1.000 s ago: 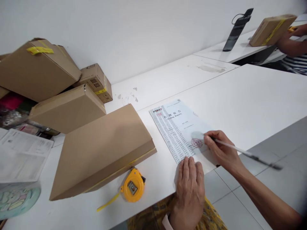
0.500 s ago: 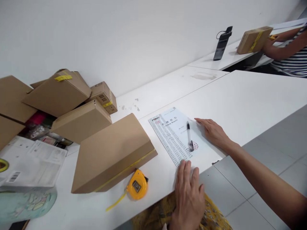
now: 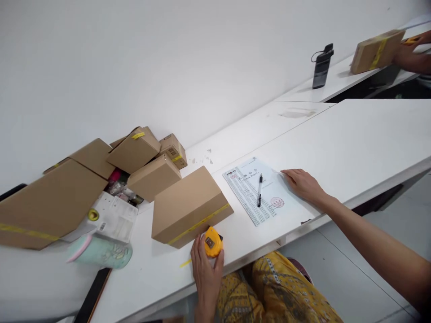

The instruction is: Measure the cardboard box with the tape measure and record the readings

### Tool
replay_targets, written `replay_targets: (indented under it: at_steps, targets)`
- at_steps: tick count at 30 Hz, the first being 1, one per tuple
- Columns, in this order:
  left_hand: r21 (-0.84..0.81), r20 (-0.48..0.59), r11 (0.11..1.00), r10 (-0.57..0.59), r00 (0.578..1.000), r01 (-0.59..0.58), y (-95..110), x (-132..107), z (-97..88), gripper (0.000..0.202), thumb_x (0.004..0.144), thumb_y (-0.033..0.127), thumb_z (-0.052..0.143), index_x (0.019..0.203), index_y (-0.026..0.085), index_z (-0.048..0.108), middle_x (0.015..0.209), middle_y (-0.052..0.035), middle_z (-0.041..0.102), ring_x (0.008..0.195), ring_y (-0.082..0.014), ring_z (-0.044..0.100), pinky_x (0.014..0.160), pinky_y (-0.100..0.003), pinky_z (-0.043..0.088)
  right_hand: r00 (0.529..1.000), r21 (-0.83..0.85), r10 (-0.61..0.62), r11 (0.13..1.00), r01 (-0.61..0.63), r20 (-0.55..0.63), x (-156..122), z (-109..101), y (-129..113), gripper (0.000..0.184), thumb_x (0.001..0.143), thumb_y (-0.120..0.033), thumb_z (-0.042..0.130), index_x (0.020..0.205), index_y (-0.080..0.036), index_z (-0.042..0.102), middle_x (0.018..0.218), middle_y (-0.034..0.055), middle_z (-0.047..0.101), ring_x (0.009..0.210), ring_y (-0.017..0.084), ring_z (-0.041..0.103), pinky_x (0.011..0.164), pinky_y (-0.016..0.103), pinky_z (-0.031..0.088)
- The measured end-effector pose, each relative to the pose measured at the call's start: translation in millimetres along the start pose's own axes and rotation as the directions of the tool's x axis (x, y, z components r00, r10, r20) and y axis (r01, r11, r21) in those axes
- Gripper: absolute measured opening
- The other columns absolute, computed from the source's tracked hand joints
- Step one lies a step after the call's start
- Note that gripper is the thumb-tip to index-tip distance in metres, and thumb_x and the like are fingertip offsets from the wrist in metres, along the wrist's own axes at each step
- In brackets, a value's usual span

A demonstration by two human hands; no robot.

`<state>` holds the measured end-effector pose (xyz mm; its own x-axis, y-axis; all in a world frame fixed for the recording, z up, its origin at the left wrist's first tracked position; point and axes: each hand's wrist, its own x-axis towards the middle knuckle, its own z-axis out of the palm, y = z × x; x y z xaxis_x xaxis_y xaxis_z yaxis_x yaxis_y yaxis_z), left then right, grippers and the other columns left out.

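Note:
My left hand (image 3: 207, 269) is around a yellow tape measure (image 3: 213, 242), its fingers on the left side and its thumb on the right. A short strip of yellow blade sticks out to the left of the case. My right hand (image 3: 303, 185) is at the right edge of a pale blue printed report (image 3: 249, 190), fingers closed on its slightly raised upper right corner; the thumb is partly hidden. A clear pen with a black grip (image 3: 260, 190) lies on the report, left of a red round stamp. A closed cardboard box (image 3: 188, 199) stands just behind the tape measure.
More cardboard boxes (image 3: 134, 150) are piled at the left against the wall. Near them lie a white package (image 3: 117, 220), a yellow tape roll (image 3: 93, 215) and a mint-green bottle (image 3: 107, 253). A dark bottle (image 3: 322, 67) stands far right, by a co-worker's hands and a taped box (image 3: 375, 53).
My left hand has moved left from the report's lower edge to the tape measure. The pen has rolled left on the report, off the stamp. The view has shifted to show more on the left.

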<state>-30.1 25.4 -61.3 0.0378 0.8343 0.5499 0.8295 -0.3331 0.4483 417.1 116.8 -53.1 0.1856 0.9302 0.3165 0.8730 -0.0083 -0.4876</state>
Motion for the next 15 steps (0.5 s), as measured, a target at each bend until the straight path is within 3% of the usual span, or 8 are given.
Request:
replay_targets:
  at_steps: [5, 11, 13, 15]
  targets:
    - [-0.091, 0.017, 0.988, -0.124, 0.992, 0.125, 5, -3, 2.4, 0.058, 0.087, 0.043, 0.066, 0.138, 0.021, 0.053, 0.137, -0.0163, 0.063, 0.127, -0.0338, 0.058, 0.109, -0.053, 0.045, 1.000, 0.034, 0.009, 0.999, -0.008, -0.028, 0, 3, -1, 0.048, 0.098, -0.036, 0.031, 0.119, -0.020, 0.071, 0.123, 0.0143, 0.075, 0.117, 0.037, 0.064, 0.091, 0.053, 0.053]
    - [-0.222, 0.039, 0.927, -0.302, 0.952, 0.303, 19, 4, -7.2, 0.054, 0.080, 0.046, 0.069, 0.127, 0.020, 0.061, 0.129, -0.0193, 0.067, 0.123, -0.0384, 0.060, 0.107, -0.057, 0.045, 0.993, 0.101, 0.025, 0.995, -0.013, -0.118, 6, -4, -3, 0.041, 0.094, -0.037, 0.037, 0.108, -0.022, 0.073, 0.113, 0.0132, 0.078, 0.109, 0.035, 0.068, 0.087, 0.052, 0.055]
    - [-0.300, 0.094, 0.887, -0.338, 0.936, 0.350, 27, 9, -13.1, 0.050, 0.082, 0.052, 0.066, 0.121, 0.020, 0.064, 0.126, -0.0203, 0.068, 0.119, -0.0379, 0.064, 0.101, -0.053, 0.051, 0.978, 0.104, 0.056, 0.994, -0.036, -0.203, -2, -9, -13, 0.044, 0.095, -0.039, 0.036, 0.111, -0.020, 0.072, 0.115, 0.0171, 0.076, 0.110, 0.038, 0.066, 0.090, 0.056, 0.053]
    - [-0.381, 0.184, 0.834, -0.354, 0.917, 0.399, 38, 15, -18.9, 0.047, 0.082, 0.058, 0.065, 0.111, 0.021, 0.068, 0.116, -0.0182, 0.073, 0.109, -0.0360, 0.070, 0.093, -0.046, 0.057, 0.951, 0.153, 0.093, 0.987, -0.049, -0.295, -23, -10, -38, 0.047, 0.096, -0.043, 0.035, 0.112, -0.019, 0.072, 0.118, 0.0203, 0.073, 0.113, 0.040, 0.064, 0.097, 0.061, 0.049]
